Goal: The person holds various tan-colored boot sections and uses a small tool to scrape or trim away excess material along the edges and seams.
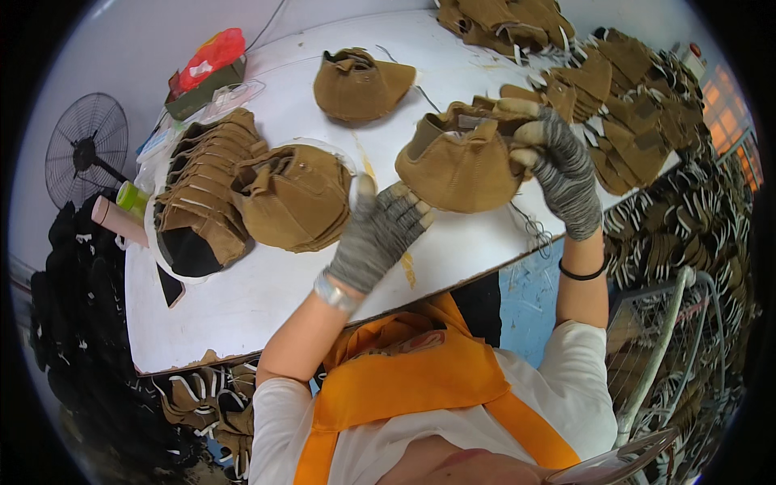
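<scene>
My right hand [558, 166], in a grey fingerless knit glove, pinches the right edge of a brown suede shoe upper [465, 166] raised over the white table. My left hand [378, 230], gloved the same way, is open with its fingers stretched toward the upper's lower left side. Whether those fingertips touch it I cannot tell. Just left of that hand lies a small stack of brown shoe uppers [295, 202]. Another brown upper [360, 85] sits by itself farther back on the table.
A nested row of uppers [202, 186] lies at the table's left. Piles of brown pieces [638, 105] cover the far right. Beyond the white table [234, 319] are a fan [85, 149], a box with a red bag [206, 77] and a wire rack [655, 347].
</scene>
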Available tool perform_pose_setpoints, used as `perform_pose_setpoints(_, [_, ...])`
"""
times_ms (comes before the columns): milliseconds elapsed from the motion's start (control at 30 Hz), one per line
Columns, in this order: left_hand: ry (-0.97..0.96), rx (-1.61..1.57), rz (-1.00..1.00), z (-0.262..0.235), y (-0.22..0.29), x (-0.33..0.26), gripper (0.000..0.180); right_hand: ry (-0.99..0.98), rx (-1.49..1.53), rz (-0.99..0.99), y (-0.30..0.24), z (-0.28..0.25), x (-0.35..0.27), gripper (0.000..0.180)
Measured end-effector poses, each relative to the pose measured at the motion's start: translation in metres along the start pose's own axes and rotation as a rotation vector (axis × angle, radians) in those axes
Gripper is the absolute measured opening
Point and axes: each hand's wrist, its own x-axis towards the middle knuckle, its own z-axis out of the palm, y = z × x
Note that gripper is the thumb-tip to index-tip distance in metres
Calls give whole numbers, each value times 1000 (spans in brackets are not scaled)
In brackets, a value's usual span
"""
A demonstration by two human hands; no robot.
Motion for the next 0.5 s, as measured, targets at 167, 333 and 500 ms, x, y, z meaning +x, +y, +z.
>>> perform_pose_setpoints(167, [-225,-241,-145,7,-15,27,97,35,5,-12,32,-2,-45,16])
perform_pose_setpoints(333, [-313,-126,-70,-10,-8,26,71,129,-41,67,43,21,-70,17])
perform_pose_setpoints(500, [-275,-44,81,-17,-14,26,82,507,-133,358,27,43,-85,28])
